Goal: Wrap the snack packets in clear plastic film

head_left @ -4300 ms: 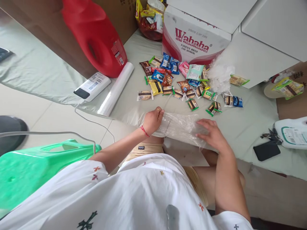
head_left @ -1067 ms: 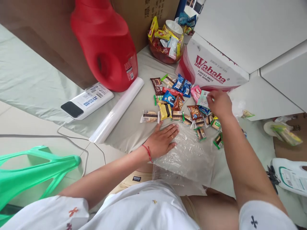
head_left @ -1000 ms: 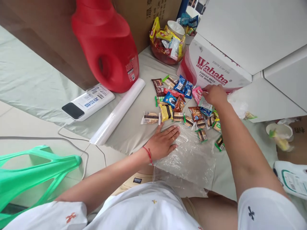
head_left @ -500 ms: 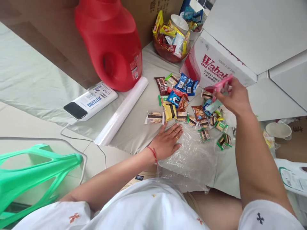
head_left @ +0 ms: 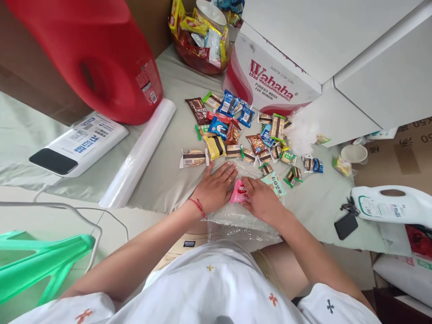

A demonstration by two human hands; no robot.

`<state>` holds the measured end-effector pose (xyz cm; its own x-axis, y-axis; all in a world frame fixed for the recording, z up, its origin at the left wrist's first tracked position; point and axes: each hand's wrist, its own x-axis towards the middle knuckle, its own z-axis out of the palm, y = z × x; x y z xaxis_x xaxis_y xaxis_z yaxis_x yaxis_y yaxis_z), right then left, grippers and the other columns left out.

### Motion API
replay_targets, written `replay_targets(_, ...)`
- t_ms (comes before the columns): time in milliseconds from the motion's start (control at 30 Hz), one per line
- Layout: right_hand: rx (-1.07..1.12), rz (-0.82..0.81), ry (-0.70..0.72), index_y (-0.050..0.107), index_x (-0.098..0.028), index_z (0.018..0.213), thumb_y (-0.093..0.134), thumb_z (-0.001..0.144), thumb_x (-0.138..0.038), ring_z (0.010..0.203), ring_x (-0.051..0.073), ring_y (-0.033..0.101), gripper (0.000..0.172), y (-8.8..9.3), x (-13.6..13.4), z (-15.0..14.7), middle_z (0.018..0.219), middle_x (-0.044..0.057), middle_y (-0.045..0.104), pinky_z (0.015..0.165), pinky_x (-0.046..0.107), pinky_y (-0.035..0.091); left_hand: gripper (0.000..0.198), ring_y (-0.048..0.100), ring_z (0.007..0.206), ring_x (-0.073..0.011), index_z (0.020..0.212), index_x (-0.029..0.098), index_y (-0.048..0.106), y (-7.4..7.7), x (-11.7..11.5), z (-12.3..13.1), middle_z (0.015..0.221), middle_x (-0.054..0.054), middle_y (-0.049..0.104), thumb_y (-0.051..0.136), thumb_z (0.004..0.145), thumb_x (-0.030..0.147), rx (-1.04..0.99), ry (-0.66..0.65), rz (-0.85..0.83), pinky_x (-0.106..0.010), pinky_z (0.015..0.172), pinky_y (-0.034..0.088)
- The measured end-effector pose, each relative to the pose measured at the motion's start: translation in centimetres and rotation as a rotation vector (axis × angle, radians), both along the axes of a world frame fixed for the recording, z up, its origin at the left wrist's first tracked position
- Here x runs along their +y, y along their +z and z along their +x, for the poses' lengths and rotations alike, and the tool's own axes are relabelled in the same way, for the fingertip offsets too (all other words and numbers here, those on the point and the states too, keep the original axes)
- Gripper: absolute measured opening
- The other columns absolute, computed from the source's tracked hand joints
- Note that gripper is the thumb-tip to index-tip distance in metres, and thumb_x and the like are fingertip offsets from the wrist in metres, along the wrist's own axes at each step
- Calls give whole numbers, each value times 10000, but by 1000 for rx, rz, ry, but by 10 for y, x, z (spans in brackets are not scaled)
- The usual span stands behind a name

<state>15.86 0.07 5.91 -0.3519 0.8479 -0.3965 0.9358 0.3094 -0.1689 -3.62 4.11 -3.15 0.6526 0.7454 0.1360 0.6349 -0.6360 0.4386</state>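
Observation:
My left hand (head_left: 218, 189) lies flat with its fingers spread on the left edge of a clear plastic bag (head_left: 241, 218). Over the bag's middle, my right hand (head_left: 265, 201) has its fingers closed on a pink snack packet (head_left: 238, 192). A pale green snack packet (head_left: 275, 183) pokes out behind that hand, partly covered by it. Just beyond both hands lie several small wrapped snacks, among them a yellow packet (head_left: 215, 147), a brown cocoa packet (head_left: 196, 110) and a blue packet (head_left: 218, 128). Some of them overlap.
A red jug (head_left: 118, 67), a clear film roll (head_left: 138, 153) and a white box-shaped device (head_left: 84, 141) stand or lie at left. Behind are a snack bowl (head_left: 199, 67) and a Wahaha carton (head_left: 273, 76). A white bottle (head_left: 378, 204) and black pouch (head_left: 346, 226) lie at right.
My right hand has come back from beside the carton to the plastic bag, bringing the pink and pale green packets. My left hand stays on the bag. The view has shifted right.

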Motion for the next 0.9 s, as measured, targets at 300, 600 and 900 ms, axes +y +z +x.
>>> replay_targets(300,185,332,-530,690,-176,1297,519,971,-398,1033,294,681,429,-2,11,108,1108,138,752,936,467,550,554,347,1573,-291,1572,193,480,2,0,1,1670,-104,401,306,1074,364,24,10,-3,-617,1309,87)
replay_targets(600,551,238,-996,697,-219,1173,776,793,-440,949,203,688,446,-31,-7,165,1053,61,747,856,339,574,549,378,1558,-298,1568,227,490,-1,3,-1,1648,-99,440,338,1058,363,40,9,16,-621,1303,118)
replay_targets(900,787,640,-1822,497,-220,941,424,1059,-326,531,101,533,174,-34,39,395,681,-56,472,529,203,525,589,477,1495,-318,1590,262,463,-1,8,-4,1615,-91,483,407,1009,347,136,-8,92,-607,1299,160)
